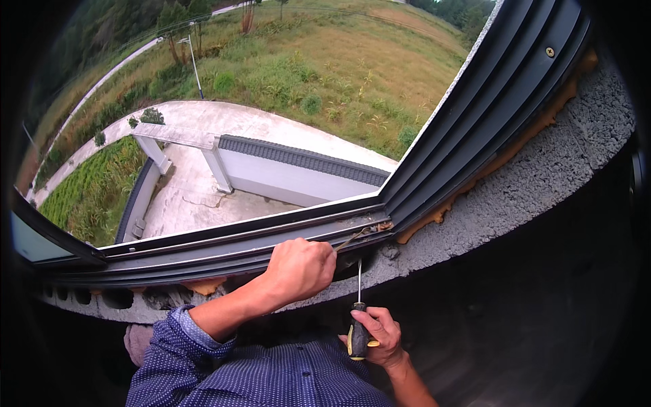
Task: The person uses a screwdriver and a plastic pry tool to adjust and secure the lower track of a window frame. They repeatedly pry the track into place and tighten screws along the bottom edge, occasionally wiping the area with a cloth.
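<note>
My left hand [302, 270] is closed in a fist over the bottom rail of the dark window frame [224, 252]. From its fingers a thin yellowish strip [350, 239] runs toward the frame's lower right corner; its exact kind is unclear. Brownish debris [381, 226] lies in the track at that corner. Below and to the right, my right hand [384, 337] grips a screwdriver [357, 332] by its black and yellow handle. The screwdriver stands upright in view, its metal shaft pointing at the underside of the frame. Whether its tip touches the frame I cannot tell.
Rough grey masonry [515, 180] borders the frame, with orange foam [441, 207] in the gap. A screw [550, 51] sits in the right jamb. At far left is a glass pane [37, 237]. Outside, far below, are a white wall [271, 178], pavement and grass.
</note>
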